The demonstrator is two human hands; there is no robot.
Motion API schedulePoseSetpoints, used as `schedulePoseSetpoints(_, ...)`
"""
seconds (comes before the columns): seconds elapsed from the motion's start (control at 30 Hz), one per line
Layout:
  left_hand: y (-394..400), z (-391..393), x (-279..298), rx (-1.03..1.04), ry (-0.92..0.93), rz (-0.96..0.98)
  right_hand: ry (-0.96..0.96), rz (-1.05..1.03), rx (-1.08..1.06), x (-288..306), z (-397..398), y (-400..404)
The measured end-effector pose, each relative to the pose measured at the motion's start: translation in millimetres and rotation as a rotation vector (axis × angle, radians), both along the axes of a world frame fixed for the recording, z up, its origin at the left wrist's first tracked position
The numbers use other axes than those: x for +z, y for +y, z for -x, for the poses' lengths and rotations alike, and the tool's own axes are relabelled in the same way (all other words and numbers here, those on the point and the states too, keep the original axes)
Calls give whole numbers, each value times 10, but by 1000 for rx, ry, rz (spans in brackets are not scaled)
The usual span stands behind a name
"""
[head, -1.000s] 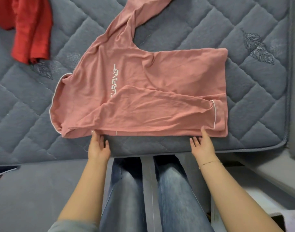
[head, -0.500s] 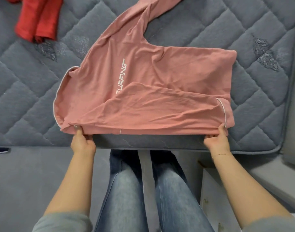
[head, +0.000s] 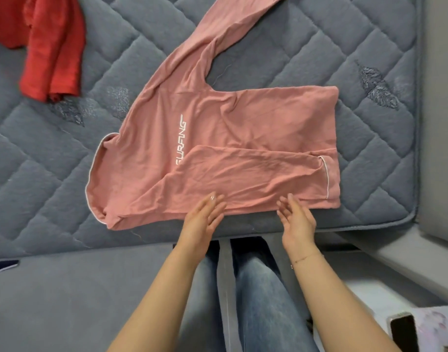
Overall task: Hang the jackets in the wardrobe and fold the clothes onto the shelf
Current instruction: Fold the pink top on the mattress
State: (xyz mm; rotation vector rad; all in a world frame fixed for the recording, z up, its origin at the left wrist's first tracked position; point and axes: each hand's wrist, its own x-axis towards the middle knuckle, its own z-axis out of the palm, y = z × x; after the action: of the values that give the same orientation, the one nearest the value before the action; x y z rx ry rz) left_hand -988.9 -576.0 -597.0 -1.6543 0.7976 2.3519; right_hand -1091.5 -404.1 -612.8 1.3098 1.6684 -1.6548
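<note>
A pink long-sleeved shirt (head: 243, 128) with white "SURFING" lettering lies flat on the grey quilted mattress (head: 370, 47). One sleeve is folded across its near side, the other stretches away toward the top of the view. My left hand (head: 205, 217) hovers at the shirt's near edge, fingers straight, holding nothing. My right hand (head: 296, 219) is beside it, palm turned inward with relaxed fingers, also holding nothing. Both hands sit close together at the middle of the near hem.
A red garment (head: 52, 47) lies crumpled at the mattress's far left. The mattress edge (head: 319, 224) runs just below the shirt, with my jeans-clad legs under it. A dark phone-like object (head: 404, 331) rests on a pale surface at bottom right.
Both hands have let go of the shirt's near corners and moved inward toward each other, now open at the middle of the hem. The shirt lies still on the mattress.
</note>
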Motion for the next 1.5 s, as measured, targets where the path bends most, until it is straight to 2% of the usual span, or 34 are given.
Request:
schedulePoseSetpoints(0.1, -177, 513, 63, -251, 82, 170, 151, 22, 78, 61, 308, -143)
schedulePoseSetpoints(0.2, -436, 1075, 53, -434, 153, 385, 346, -47, 229, 38, 771, -209)
schedulePoseSetpoints(0.3, -625, 1591, -17, -577, 199, 627, 447, -159, 569, -39, 1279, -232)
schedulePoseSetpoints(0.4, -768, 2046, -223, -838, 185, 996, 452, -277, 972, -155, 1798, -259)
schedulePoseSetpoints(0.53, -913, 2387, -647, -1271, 75, 1359, 668, -635, 1473, -363, 2462, -297)
schedulePoseSetpoints(0.67, -1118, 2405, -855, -1344, -30, 1539, 599, -883, 1778, -508, 2945, -236)
schedulePoseSetpoints(0.73, -1261, 2427, -871, -1489, -80, 1580, 610, -965, 1892, -568, 3092, -258)
schedulePoseSetpoints(0.8, -1365, 2481, -847, -1623, -63, 1610, 543, -968, 1951, -575, 3208, -304)
schedulePoseSetpoints(0.87, -1413, 2504, -766, -1600, 3, 1641, 506, -950, 1944, -552, 3251, -300)
schedulePoseSetpoints(1.0, -1414, 2407, -431, -1441, 152, 1766, 821, -1048, 1789, -413, 3064, -50)
schedulePoseSetpoints(1.1, -1389, 2139, -158, -1514, 327, 1834, 1046, -1018, 1693, -198, 2746, 262)
schedulePoseSetpoints(1.2, -1315, 1752, 28, -1567, 457, 1863, 1180, -933, 1748, -63, 2435, 674)
schedulePoseSetpoints(1.3, -1183, 1427, 84, -1609, 443, 1810, 1073, -951, 1940, -55, 2134, 983)
schedulePoseSetpoints(1.33, -1131, 1347, 61, -1629, 413, 1784, 962, -975, 2012, -72, 2059, 1046)
schedulePoseSetpoints(1.43, -979, 1230, -77, -1738, 300, 1632, 451, -1020, 2212, -120, 1911, 1054)
schedulePoseSetpoints(1.5, -877, 1221, -174, -1866, 227, 1437, 303, -976, 2158, -145, 1871, 973)
